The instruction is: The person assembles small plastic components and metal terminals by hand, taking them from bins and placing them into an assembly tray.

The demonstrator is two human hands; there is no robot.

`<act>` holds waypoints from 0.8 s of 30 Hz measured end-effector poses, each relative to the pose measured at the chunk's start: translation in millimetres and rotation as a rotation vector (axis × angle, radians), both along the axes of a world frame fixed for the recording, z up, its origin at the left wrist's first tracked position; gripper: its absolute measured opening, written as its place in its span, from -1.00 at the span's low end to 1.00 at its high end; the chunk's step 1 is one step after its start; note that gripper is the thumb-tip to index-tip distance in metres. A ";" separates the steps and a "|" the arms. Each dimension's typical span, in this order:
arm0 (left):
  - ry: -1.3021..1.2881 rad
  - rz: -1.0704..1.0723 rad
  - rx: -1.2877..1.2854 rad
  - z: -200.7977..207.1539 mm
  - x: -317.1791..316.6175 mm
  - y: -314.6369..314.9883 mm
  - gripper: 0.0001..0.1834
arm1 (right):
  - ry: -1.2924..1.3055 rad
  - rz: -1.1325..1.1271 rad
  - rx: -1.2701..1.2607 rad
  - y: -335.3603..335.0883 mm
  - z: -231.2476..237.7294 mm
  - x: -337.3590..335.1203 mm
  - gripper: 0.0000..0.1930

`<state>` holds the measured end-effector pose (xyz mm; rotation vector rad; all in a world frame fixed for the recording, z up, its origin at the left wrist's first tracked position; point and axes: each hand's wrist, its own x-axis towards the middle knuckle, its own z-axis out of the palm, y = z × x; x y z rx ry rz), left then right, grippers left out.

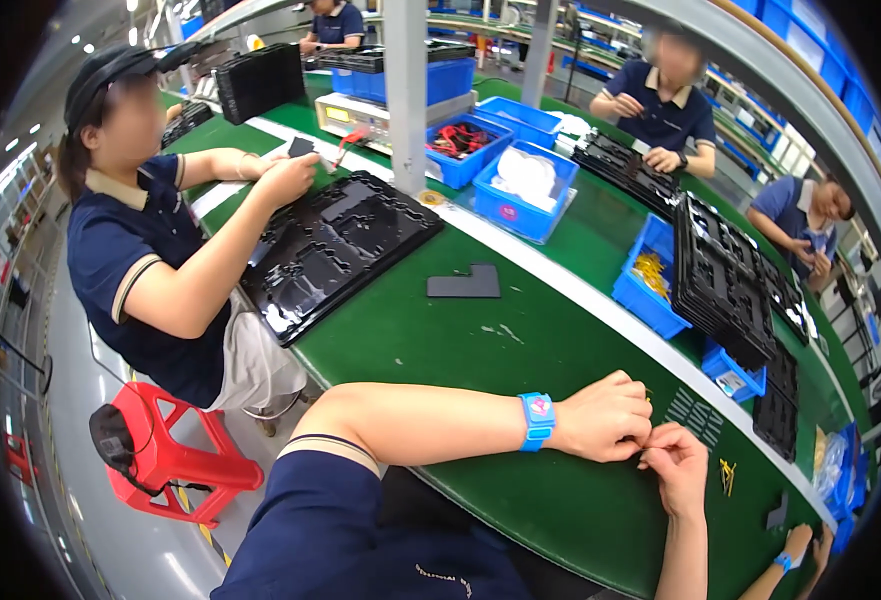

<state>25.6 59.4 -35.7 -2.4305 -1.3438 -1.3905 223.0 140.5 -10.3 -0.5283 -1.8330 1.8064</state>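
Above the green tabletop [540,530], my left hand [600,415] and my right hand [678,465] meet with their fingertips almost touching. Both are closed in a pinch; whatever sits between the fingers is too small and hidden to name. A blue wristband [537,421] circles my left wrist. Just right of my right hand lies a small bundle of thin yellow pieces [726,477]. A speck of yellow shows behind my left knuckles. Farther off, a flat black L-shaped piece [465,283] rests on the table.
At left, a co-worker [150,230] handles a dark piece over a black tray [345,250]. Beyond the white divider strip stand a blue bin of yellow parts [650,278] and stacked black trays [725,275]. Another person's hand [795,542] is at lower right. A red stool [175,455] stands left.
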 end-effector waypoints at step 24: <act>-0.007 -0.045 -0.071 10.0 -0.1 0.8 -0.97 | -0.147 -0.098 0.843 -3.9 10.2 9.0 -0.85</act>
